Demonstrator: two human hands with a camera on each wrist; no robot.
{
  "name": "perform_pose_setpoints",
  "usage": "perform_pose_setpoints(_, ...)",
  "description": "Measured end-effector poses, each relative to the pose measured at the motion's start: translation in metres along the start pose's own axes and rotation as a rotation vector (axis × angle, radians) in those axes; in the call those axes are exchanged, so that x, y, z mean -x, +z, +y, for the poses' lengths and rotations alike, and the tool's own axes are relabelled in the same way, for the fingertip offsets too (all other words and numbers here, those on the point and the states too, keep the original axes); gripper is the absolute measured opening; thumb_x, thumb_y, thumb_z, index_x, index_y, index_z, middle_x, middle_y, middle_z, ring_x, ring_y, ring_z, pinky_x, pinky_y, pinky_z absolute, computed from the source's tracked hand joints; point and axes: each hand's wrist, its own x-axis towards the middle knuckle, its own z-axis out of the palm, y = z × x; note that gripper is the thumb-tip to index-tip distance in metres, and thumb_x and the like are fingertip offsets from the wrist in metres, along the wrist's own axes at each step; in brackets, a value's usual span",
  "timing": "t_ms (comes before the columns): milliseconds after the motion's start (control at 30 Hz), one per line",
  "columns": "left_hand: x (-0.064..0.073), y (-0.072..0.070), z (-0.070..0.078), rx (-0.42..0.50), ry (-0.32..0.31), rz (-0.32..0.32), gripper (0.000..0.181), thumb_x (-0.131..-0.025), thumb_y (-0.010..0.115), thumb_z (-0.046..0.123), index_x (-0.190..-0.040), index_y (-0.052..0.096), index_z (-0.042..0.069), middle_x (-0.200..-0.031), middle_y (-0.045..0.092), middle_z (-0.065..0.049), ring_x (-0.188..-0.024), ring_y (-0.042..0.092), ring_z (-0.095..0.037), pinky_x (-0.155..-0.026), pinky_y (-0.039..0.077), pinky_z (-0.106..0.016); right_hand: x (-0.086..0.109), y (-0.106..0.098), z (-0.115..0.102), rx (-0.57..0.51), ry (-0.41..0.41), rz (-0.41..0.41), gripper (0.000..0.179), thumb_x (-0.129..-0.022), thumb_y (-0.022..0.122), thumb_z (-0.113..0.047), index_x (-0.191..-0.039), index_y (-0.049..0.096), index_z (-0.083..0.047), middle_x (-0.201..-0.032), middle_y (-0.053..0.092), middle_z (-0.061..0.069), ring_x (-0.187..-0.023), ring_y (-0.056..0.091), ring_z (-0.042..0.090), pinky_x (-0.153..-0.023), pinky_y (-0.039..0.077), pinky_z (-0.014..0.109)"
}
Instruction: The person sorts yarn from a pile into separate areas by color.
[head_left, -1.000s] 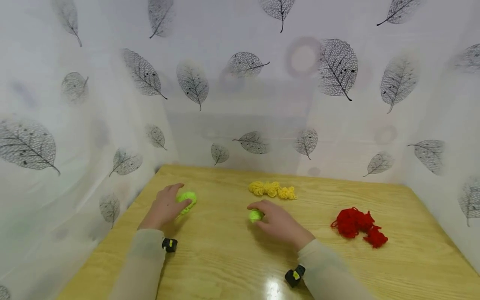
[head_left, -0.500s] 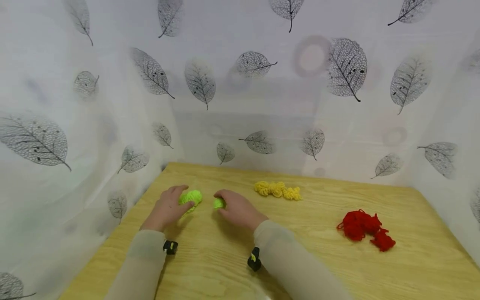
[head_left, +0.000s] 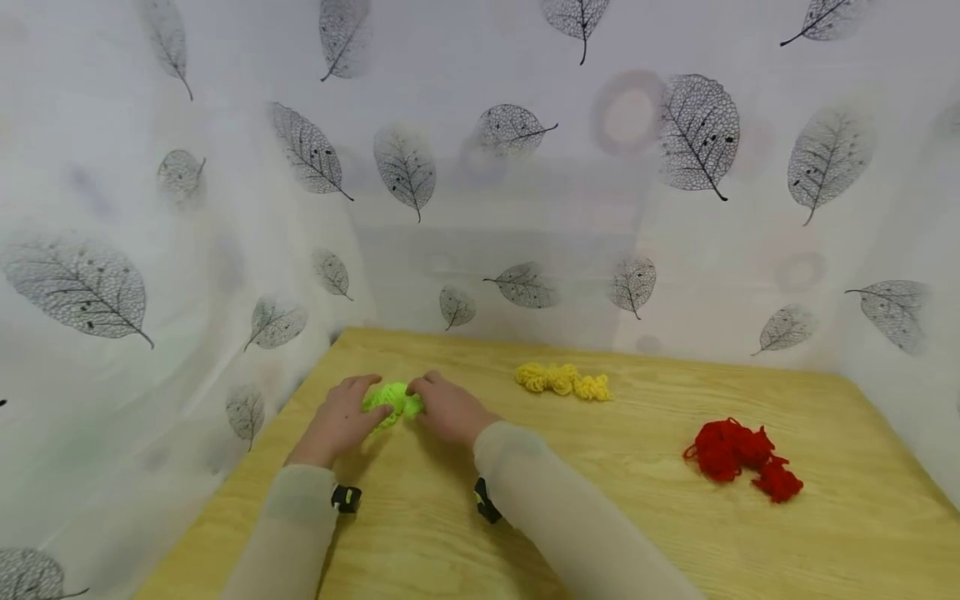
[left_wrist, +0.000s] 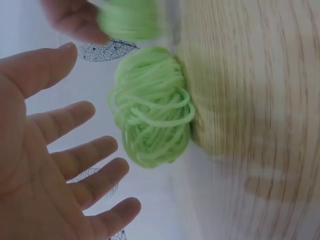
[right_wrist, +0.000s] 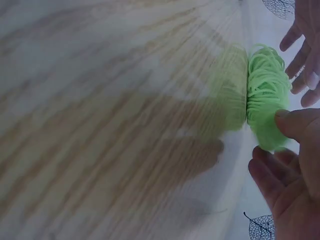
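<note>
A larger bright green ball of yarn stands on the wooden table, loose strands looping over its side. Beside it, my left hand has its fingers spread and extended, as the left wrist view plainly shows. Between thumb and fingers, my right hand holds a smaller green ball of yarn. That small ball is right at the near end of the larger one in the right wrist view, overlapping it there. In the left wrist view it is blurred at the top, a narrow strip apart from the larger ball.
Several yellow yarn bundles lie in a row at the back of the table. Red yarn balls sit to the right. A pale curtain with leaf prints surrounds the table's back and sides.
My right hand has carried the small green yarn ball leftward across the table up to the larger one. My left hand has stayed beside the larger ball.
</note>
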Motion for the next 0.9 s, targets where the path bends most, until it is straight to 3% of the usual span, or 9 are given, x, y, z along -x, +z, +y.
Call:
perform_pose_setpoints(233,0.002,0.003,-0.002,0.028,0.007,-0.009,0.064,-0.102,0.060,0.037,-0.152,0.040,0.003,-0.155,0.035,-0.026,-0.140,0.032,-0.050,-0.109,0.030,-0.068,0.005,0.005,0.001,0.049,-0.012,-0.059,0.043,-0.099,0.064,-0.018,-0.142,0.057,-0.019,-0.138,0.054,0.005,-0.119,0.060,0.020,-0.101,0.049,0.034)
perform_pose_setpoints(400,0.001,0.003,-0.001,0.015,0.008,0.012,0.065,-0.102,0.060,0.038,-0.152,0.041,0.003,-0.154,0.037,-0.026,-0.139,0.033,-0.050,-0.109,0.031,-0.068,0.015,-0.018,0.013,0.095,-0.041,-0.042,0.052,-0.098,0.064,-0.034,-0.148,0.052,-0.022,-0.147,0.049,0.005,-0.130,0.053,0.024,-0.106,0.045,0.039)
perform_pose_setpoints(533,0.001,0.005,0.002,-0.012,0.025,0.058,0.072,-0.099,0.063,0.041,-0.156,0.036,0.006,-0.156,0.036,-0.024,-0.141,0.032,-0.049,-0.110,0.028,-0.068,0.029,-0.042,0.033,0.167,-0.016,-0.026,0.056,-0.099,0.056,-0.046,-0.150,0.050,-0.023,-0.155,0.043,0.008,-0.140,0.043,0.030,-0.112,0.038,0.048)
perform_pose_setpoints(700,0.006,0.012,0.012,-0.114,0.084,0.128,0.081,-0.097,0.061,0.054,-0.157,0.034,0.008,-0.157,0.034,-0.025,-0.141,0.032,-0.050,-0.108,0.027,-0.071,0.064,-0.062,0.064,0.191,0.046,0.000,0.062,-0.100,0.049,-0.058,-0.153,0.046,-0.026,-0.160,0.036,0.009,-0.145,0.033,0.033,-0.114,0.030,0.059)
perform_pose_setpoints(900,0.011,0.019,0.026,-0.197,0.153,0.122,0.089,-0.094,0.051,0.071,-0.161,0.031,0.017,-0.163,0.024,-0.022,-0.147,0.020,-0.047,-0.111,0.015,-0.074,0.122,-0.083,0.108,0.231,0.060,0.113,0.062,-0.099,0.052,-0.060,-0.147,0.055,-0.022,-0.157,0.040,0.013,-0.145,0.033,0.038,-0.112,0.027,0.064)
